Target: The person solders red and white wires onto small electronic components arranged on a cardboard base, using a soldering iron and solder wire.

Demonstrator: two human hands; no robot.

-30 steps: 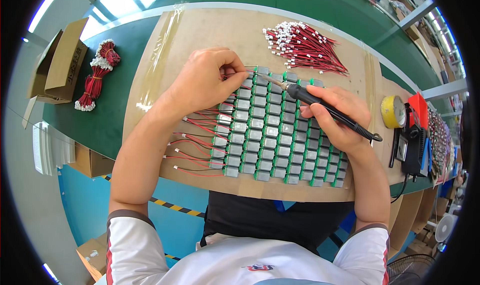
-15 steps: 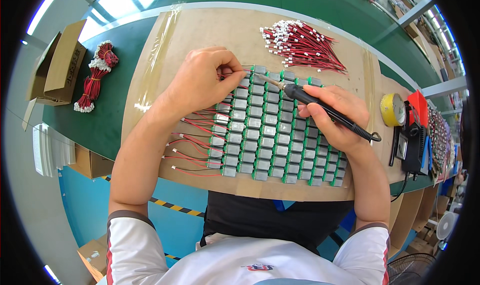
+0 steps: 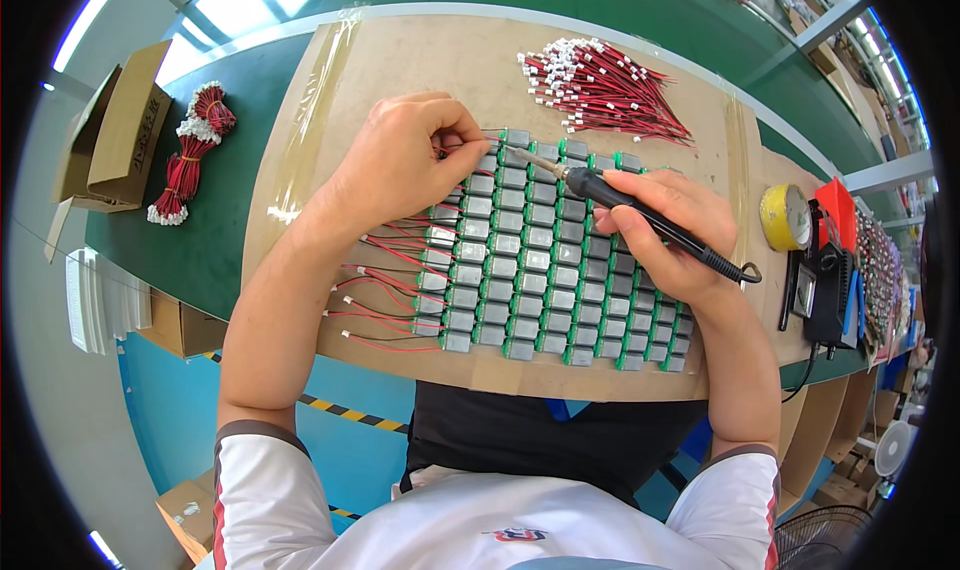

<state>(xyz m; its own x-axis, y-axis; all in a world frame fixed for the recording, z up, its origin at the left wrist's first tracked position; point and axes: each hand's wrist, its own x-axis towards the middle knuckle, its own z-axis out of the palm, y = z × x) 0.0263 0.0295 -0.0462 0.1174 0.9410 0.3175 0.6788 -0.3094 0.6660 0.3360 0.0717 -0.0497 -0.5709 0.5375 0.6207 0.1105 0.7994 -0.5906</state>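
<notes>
My right hand [image 3: 680, 225] grips a black-handled soldering iron [image 3: 640, 215], its tip pointing up and left to the top end of a grid of grey blocks with green circuit boards [image 3: 510, 245]. Close to that tip, my left hand [image 3: 425, 150] pinches a thin red wire lead [image 3: 492, 137] at a board near the top left of the grid. Its fingers partly hide the wire. Along the grid's left side, several red and black leads with white connectors [image 3: 385, 295] stick out from the boards.
A loose pile of red leads with white connectors [image 3: 610, 90] lies on the cardboard sheet [image 3: 430, 55]. Bundled leads [image 3: 185, 165] and an open carton [image 3: 125, 130] are at left. At right stand a yellow tape roll [image 3: 785, 218], a black soldering station [image 3: 830, 295] and a red tray [image 3: 838, 215].
Almost nothing differs. Both hands and the soldering iron keep nearly the same place at the top of the grid.
</notes>
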